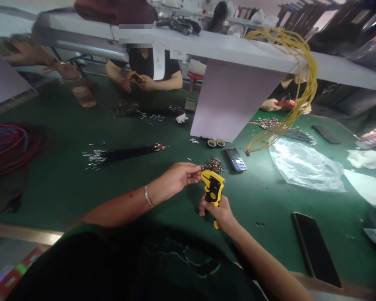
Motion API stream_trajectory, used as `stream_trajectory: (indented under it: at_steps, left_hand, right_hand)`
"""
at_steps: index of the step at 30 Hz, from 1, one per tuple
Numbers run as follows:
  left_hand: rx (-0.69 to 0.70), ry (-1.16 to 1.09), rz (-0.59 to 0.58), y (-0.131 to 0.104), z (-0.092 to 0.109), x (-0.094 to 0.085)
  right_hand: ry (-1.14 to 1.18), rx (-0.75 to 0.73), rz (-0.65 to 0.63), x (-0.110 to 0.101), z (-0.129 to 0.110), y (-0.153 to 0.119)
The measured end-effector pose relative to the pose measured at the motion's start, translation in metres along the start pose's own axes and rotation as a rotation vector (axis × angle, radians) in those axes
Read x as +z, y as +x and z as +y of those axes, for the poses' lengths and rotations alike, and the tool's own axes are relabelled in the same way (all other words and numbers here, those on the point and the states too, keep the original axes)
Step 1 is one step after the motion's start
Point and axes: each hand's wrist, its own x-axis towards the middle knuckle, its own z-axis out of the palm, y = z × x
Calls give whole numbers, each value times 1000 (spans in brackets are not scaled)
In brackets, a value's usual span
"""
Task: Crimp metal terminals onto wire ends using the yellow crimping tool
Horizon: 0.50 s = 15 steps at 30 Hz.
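In my right hand (217,209) is a yellow and black wire stripper (213,187), its handles gripped and its head pointing up and away from me. The fingers of my left hand (183,174) are pinched together right at the stripper's jaws, on what looks like a thin wire that is mostly hidden. Just beyond them lies a heap of dark wires with copper-coloured ends (214,166). A bundle of black wires (125,154) rests farther left on the green table (119,196), with silvery tips on one end and coppery tips on the other.
A keypad phone (236,159), tape rolls (216,143) and a clear plastic bag (303,165) lie beyond my hands. Yellow wires (311,79) hang from the shelf (232,48). A dark smartphone (316,248) is at right, red cables (9,146) at left. Co-workers' hands (147,82) hold tools opposite.
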Motion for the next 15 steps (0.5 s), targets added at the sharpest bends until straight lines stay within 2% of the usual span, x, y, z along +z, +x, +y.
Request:
stream_trajectory:
  at_steps: [11,15]
  left_hand:
    - [114,111,82,2,0,4]
    - [22,330,96,-16,14,1]
  right_hand:
    - [29,-7,20,0,9,4]
    - [50,-16,41,-2,9,5]
